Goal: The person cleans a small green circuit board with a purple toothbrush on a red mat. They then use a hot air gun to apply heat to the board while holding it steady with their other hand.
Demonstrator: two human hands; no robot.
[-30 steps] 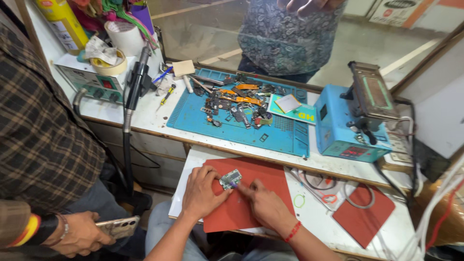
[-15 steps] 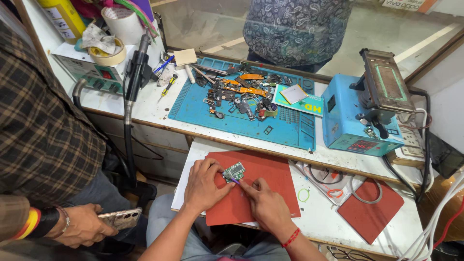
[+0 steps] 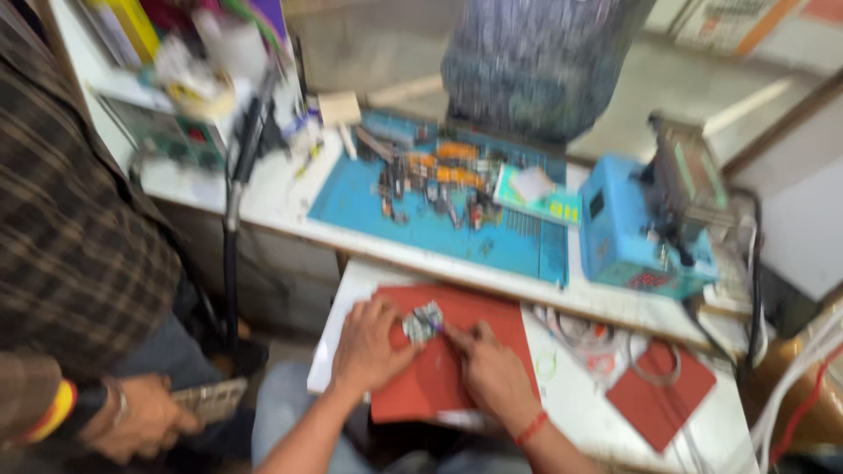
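Here, in the blurred head view, the left hand [image 3: 369,347] closes its grip on a small circuit board [image 3: 422,321] over the red mat [image 3: 457,369] on the white tabletop [image 3: 580,412]. The right hand [image 3: 492,373] pinches a thin tool [image 3: 439,328] whose tip touches the board, well below the blue mat [image 3: 369,202].

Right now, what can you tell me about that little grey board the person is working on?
The small grey-green circuit board looks flat, roughly rectangular and metallic, though blur hides its details. It lies on the red rubbery work mat on the white lower tabletop. The left hand steadies its left edge, while the right hand brings a thin tool to its right side.
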